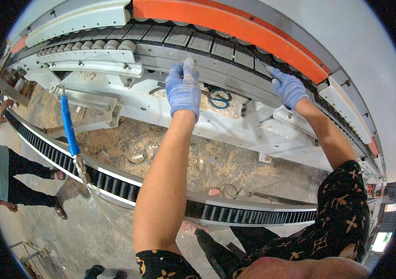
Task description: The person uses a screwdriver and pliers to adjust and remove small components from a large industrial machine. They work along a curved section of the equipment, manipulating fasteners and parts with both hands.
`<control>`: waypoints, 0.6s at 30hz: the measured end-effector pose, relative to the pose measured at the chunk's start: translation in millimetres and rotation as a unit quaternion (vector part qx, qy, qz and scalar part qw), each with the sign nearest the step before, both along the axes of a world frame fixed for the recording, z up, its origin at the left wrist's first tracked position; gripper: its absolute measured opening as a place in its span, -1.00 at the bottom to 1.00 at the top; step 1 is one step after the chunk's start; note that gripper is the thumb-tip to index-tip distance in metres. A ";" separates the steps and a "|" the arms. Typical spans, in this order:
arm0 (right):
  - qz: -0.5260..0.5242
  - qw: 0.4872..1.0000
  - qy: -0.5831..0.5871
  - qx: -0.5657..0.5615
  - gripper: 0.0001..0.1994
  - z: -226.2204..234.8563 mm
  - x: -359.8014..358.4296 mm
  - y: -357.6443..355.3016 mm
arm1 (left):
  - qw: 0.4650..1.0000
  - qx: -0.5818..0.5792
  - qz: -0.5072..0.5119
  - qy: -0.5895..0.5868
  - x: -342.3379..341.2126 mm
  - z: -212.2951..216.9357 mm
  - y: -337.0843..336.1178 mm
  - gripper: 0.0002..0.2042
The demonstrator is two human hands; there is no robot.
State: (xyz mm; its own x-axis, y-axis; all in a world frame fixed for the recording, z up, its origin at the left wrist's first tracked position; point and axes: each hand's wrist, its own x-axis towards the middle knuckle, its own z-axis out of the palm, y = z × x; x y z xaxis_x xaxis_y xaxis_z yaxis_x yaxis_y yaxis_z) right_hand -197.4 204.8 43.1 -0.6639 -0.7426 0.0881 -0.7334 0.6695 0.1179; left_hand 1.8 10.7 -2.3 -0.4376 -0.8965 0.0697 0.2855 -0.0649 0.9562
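1. The left hand [183,88], in a blue glove, lay flat and unclenched, fingertips on the grey rail [216,69] of the machine, grasping nothing.
2. The right hand [288,87], also gloved, touched the same rail farther right; its grip could not be told.
3. Blue-handled scissors [219,98] lay just below the rail, between the hands.
4. A blue air gun [69,125] hung well left of the rail.
5. An orange guard [235,28] ran above the rail.

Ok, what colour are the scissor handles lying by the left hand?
Blue; the scissors show in the head view, just right of the gloved left hand.
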 end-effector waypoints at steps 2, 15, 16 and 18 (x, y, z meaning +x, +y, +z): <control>-0.012 1.000 0.012 0.027 -0.60 4.3 0.0 -0.5 | 1.000 -0.012 0.004 -0.008 0.3 1.0 0.6 -0.70; -0.008 0.984 0.088 0.152 -0.55 19.5 7.5 -10.6 | 0.999 0.034 0.002 0.021 0.5 4.6 1.6 -0.73; -0.020 0.982 0.092 0.166 -0.55 18.7 9.0 -11.4 | 0.999 0.038 0.002 0.023 0.7 3.6 1.1 -0.74; -0.008 0.977 0.113 0.181 -0.54 18.3 10.3 -9.9 | 1.000 0.028 -0.002 0.008 3.4 5.0 1.6 -0.74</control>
